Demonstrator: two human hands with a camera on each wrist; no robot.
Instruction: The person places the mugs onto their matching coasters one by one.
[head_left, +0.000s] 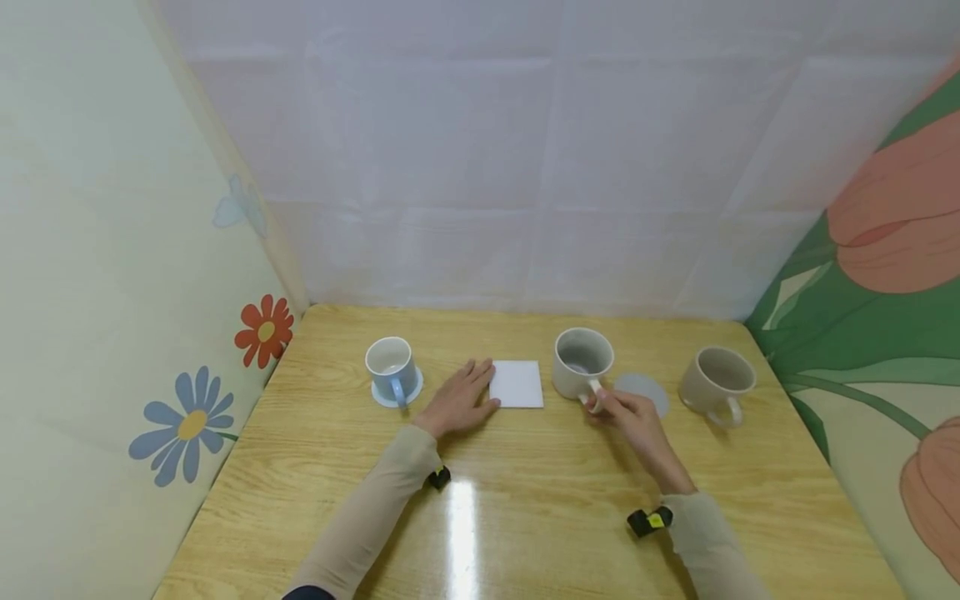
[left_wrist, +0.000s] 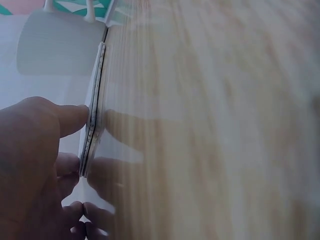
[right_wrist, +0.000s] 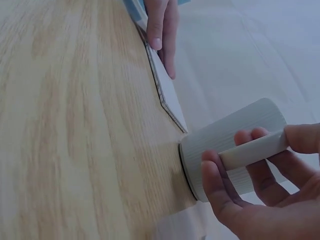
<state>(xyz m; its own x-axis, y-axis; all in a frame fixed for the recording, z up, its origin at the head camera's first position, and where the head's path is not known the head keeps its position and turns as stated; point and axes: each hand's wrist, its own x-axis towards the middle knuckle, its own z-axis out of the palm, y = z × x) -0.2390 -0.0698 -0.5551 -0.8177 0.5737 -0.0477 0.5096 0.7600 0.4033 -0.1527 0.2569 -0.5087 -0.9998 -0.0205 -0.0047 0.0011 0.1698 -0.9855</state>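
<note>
A white square coaster [head_left: 516, 384] with a layered edge lies flat mid-table. My left hand [head_left: 460, 400] rests beside it, fingers extended and thumb touching its near-left corner; the left wrist view shows the thumb [left_wrist: 75, 119] against the edge. By its handle [right_wrist: 254, 150], my right hand [head_left: 633, 421] holds a light grey ribbed mug [head_left: 582, 363], upright just right of the square. Whether its base touches the tabletop I cannot tell. A grey round coaster [head_left: 647, 390] lies right of this mug, partly covered by my right hand.
At the left, a blue mug [head_left: 391, 369] stands on a pale blue round coaster [head_left: 381, 398]. A beige mug [head_left: 718, 382] stands at the right. Behind the wooden table [head_left: 540, 508] hangs a white cloth [head_left: 450, 167]; printed panels flank both sides.
</note>
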